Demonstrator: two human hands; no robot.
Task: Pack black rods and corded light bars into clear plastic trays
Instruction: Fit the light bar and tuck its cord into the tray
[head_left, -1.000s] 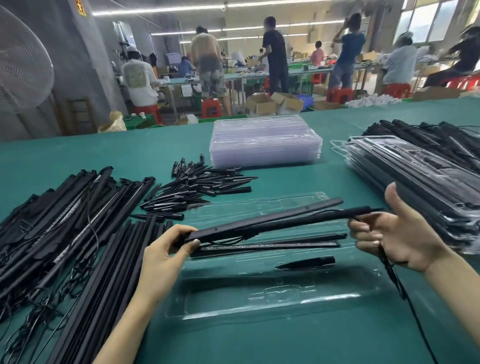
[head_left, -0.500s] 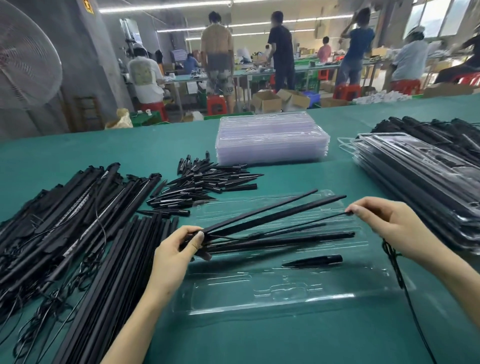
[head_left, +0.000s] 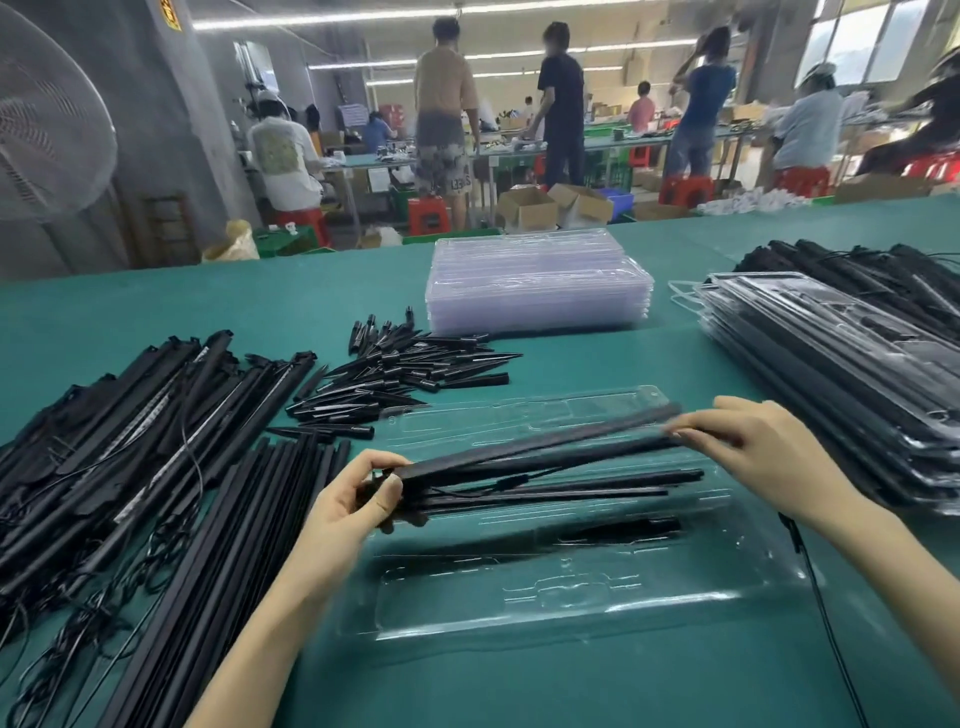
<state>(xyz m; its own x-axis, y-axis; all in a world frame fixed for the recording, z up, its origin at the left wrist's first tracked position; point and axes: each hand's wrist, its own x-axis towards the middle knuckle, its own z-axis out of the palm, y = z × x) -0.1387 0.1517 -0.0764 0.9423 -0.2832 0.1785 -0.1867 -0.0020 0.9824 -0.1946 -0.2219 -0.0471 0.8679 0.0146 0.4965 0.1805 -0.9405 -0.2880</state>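
The open clear plastic tray (head_left: 561, 603) lies on the green table (head_left: 519, 691) directly in front of the person and serves as the reference point. Above its far half, the left hand (head_left: 345, 506) grips the near-left end of a black light bar (head_left: 540, 452), fingers and thumb curled round it. The right hand (head_left: 763, 452) pinches the bar's opposite end between thumb and fingertips. The bar is held clear of the tray, tilted slightly upward toward the right. Its thin black cord (head_left: 826, 623) trails down past the right wrist and across the table right of the tray.

Inside the tray, under the held bar, lie several thin black rods (head_left: 571, 488), and nearer the person one short black spike (head_left: 639, 530) (blurred through the plastic).

Left of the tray: a row of loose black rods (head_left: 228, 545), and beyond it a heap of corded light bars (head_left: 130, 426). Behind the tray to the left sits a pile of black spikes (head_left: 405, 369); straight behind, a stack of empty clear trays (head_left: 535, 291). Right of the tray stands a stack of filled trays (head_left: 841, 374).
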